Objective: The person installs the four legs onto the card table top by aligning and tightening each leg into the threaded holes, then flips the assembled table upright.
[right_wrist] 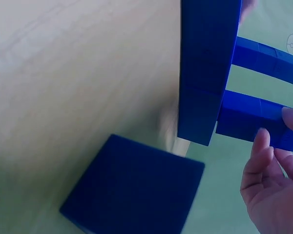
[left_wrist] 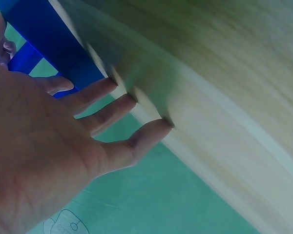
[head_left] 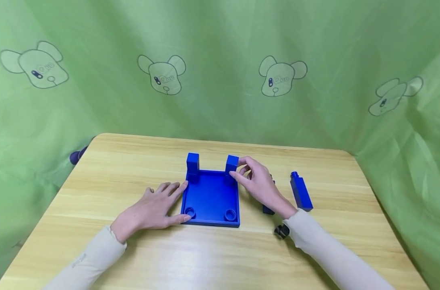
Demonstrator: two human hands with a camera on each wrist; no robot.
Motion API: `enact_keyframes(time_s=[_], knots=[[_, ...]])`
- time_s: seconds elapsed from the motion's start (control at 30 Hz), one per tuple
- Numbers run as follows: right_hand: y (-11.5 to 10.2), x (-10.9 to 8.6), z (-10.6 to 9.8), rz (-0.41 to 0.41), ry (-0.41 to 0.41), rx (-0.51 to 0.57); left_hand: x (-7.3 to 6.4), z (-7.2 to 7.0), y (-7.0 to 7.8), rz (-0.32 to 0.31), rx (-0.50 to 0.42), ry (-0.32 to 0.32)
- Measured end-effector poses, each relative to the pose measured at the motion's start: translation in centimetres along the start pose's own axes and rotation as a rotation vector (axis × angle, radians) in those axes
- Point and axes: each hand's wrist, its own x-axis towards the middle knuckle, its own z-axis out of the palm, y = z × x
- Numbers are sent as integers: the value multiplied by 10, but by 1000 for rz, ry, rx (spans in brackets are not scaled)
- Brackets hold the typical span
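Observation:
A blue square tabletop piece (head_left: pixel 210 197) with a raised rim lies on the table. Two blue square legs rise from its far corners, the left leg (head_left: pixel 193 163) and the right leg (head_left: pixel 232 162). Round sockets show at the near corners, among them the right socket (head_left: pixel 230 214). My right hand (head_left: pixel 257 183) pinches the right leg between thumb and fingers; the right wrist view shows this leg (right_wrist: pixel 244 109) standing out from the piece. Spread along the left rim, my left hand (head_left: pixel 152 207) touches it with thumb and forefinger.
A loose blue leg (head_left: pixel 302 194) with a narrow round peg lies to the right on the wooden table (head_left: pixel 140 257). Another dark blue block (head_left: pixel 268 210) is partly hidden behind my right wrist. Green curtain (head_left: pixel 220 112) hangs behind the table and along its sides.

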Motion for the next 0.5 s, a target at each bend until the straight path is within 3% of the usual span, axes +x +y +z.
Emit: enact_keyframes(time_s=[0.5], knots=[[2, 1, 3, -52, 16, -17, 1, 2, 1, 1, -3, 16]])
